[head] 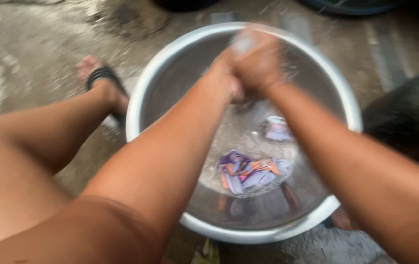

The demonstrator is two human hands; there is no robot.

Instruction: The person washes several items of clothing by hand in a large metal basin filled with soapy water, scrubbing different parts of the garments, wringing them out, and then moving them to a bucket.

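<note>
Nearest the camera, both forearms reached out over a wide metal basin (141, 93) that sat on the wet concrete floor (33, 44), the person apparently crouched with knees apart so the basin stayed between the legs. Below the grip and closer in, a purple-and-orange cloth (251, 172) lay soaking in shallow soapy water at the basin's bottom, likely left there so both hands were free. A little beyond it, still under the grip, a smaller pale bit of cloth (278, 129) lay in the same water.

Further out, the left hand (229, 78) and the right hand (263, 63) were clenched together over the basin's far half, pressed one against the other. Motion blur hid the fingers, but something pale showed at the top of the fists, so the grip seemed closed on a small wet item; what it was could not be told. Holding it above the water would let any drips fall back into the basin.

Left of the grip, a bare foot in a black sandal (103, 76) was planted just beside the basin's rim. Beyond the grip, dark tubs edged the top of the view.
</note>
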